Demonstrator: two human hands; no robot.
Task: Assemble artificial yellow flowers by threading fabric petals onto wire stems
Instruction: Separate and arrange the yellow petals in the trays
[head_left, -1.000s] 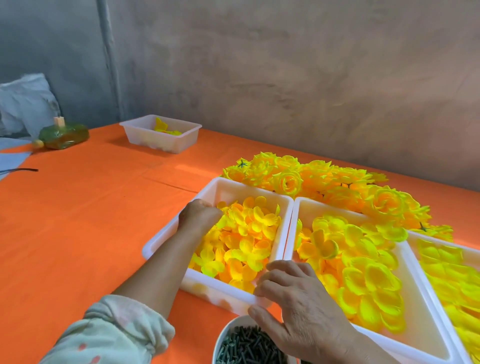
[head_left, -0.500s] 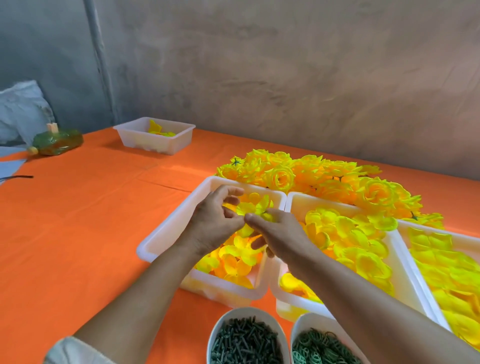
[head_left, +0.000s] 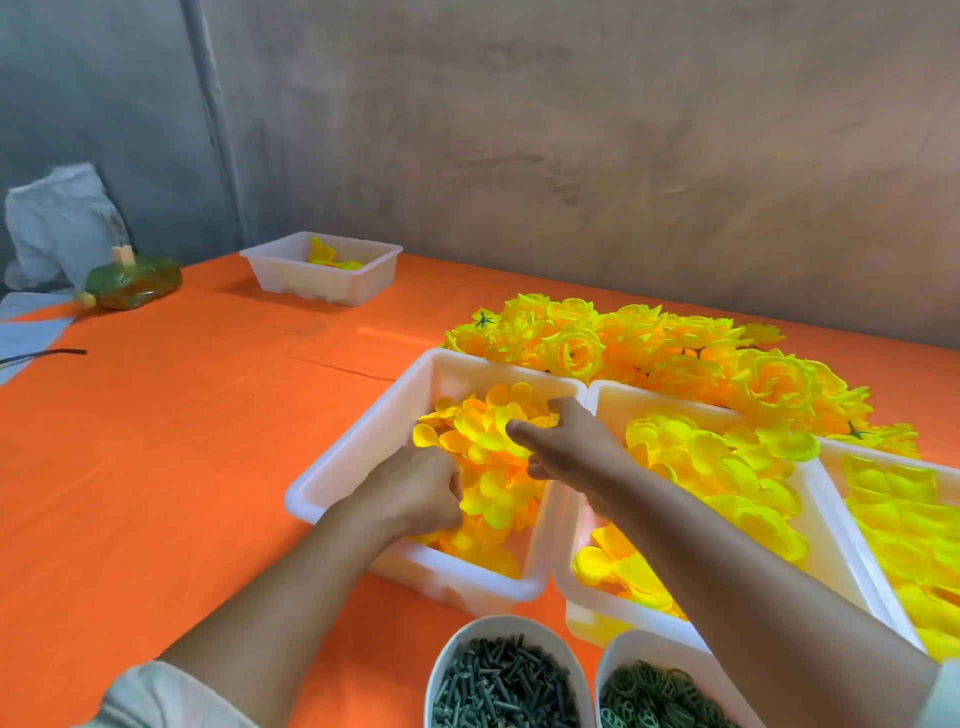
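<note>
Dozens of finished yellow flowers (head_left: 675, 358) are already heaped on the orange tablecloth (head_left: 182, 441) behind the trays, so plenty of work is banked. And there's more to come: three white trays still brim with loose fabric. Both hands are in the left tray (head_left: 358, 447) of small petals (head_left: 493, 441). The left hand (head_left: 415, 493) is curled tight, fingers digging in and apparently gripping petals. The right hand (head_left: 566, 441) reaches across with fingers spread over the heap, nothing plainly pinched. No stem is in play yet; the bowl of dark green stem pieces (head_left: 498, 680) and the bowl of green rings (head_left: 654, 696) sit untouched at the near edge. I'd call this flower barely started: petals being picked, threading all ahead.
</note>
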